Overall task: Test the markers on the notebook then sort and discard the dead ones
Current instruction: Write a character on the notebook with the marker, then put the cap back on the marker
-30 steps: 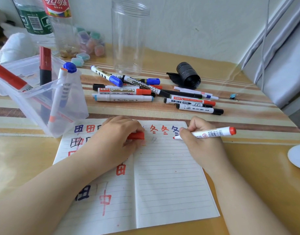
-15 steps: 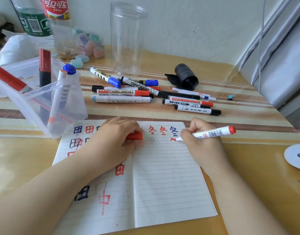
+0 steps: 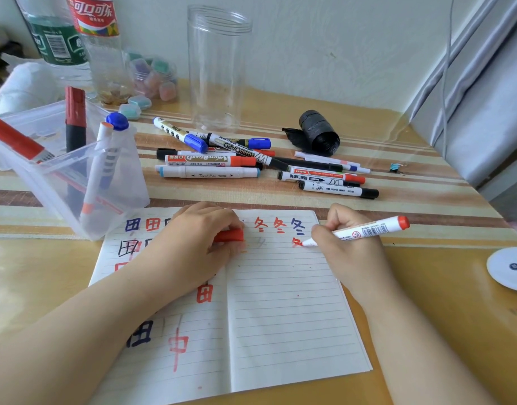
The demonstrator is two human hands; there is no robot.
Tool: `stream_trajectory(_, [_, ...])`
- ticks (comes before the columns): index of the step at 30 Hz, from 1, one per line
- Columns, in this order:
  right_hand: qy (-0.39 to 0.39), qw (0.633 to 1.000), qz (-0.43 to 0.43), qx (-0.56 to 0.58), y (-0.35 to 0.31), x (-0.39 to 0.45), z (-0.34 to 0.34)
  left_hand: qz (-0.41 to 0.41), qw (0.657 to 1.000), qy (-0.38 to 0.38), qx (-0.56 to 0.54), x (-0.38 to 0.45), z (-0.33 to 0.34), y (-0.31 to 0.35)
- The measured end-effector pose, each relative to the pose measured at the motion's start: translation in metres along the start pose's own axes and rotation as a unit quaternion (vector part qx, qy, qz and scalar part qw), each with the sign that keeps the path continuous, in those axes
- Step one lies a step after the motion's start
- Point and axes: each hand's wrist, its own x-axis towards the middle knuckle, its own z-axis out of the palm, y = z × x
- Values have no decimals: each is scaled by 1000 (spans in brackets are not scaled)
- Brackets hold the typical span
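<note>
A: Writing w/ red marker (image 3: 365, 231) now. Right hand (image 3: 349, 244) pinches the barrel, tip just left of that grip, touching the notebook (image 3: 280, 302), red stroke showing.

B: Left hand (image 3: 193, 244)?

A: Curled round the red cap (image 3: 229, 235), resting on the page.

B: Progress?

A: Prob partway. Several chars in blue, black, red already on both pages; a few markers stand in the clear bin (image 3: 76, 176), far left of the grips. Approx ten lie in the pile (image 3: 251, 165) beyond the hands, looks untested. Can't tell if any discarded yet.
</note>
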Motion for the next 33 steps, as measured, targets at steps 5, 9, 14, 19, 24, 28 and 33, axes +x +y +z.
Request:
stream_trajectory(5, [-24,1000,2,-11,0,0,0,-4,1000,2,7,0,0,0])
stream_trajectory(9, [-18,1000,-1,-2,-1,-1,0,-2,1000,2,4,0,0,-1])
stream_trajectory(14, [-20,1000,7,-15,0,-1,-1,0,1000,8,3,0,1,0])
stream_trajectory(19, [23,997,11,73,-8,-3,-2,-11,1000,7,-12,-1,-5,4])
stream_trajectory(24, [-37,986,-15,163,-40,-7,-9,-5,996,17,-90,0,-23,23])
stream_trajectory(28, [-107,975,-46,189,-65,-12,-14,26,991,-33,-126,-1,-39,43])
stream_trajectory(33, [-115,969,-67,209,-81,-19,-15,47,990,-36,-125,-6,-50,63])
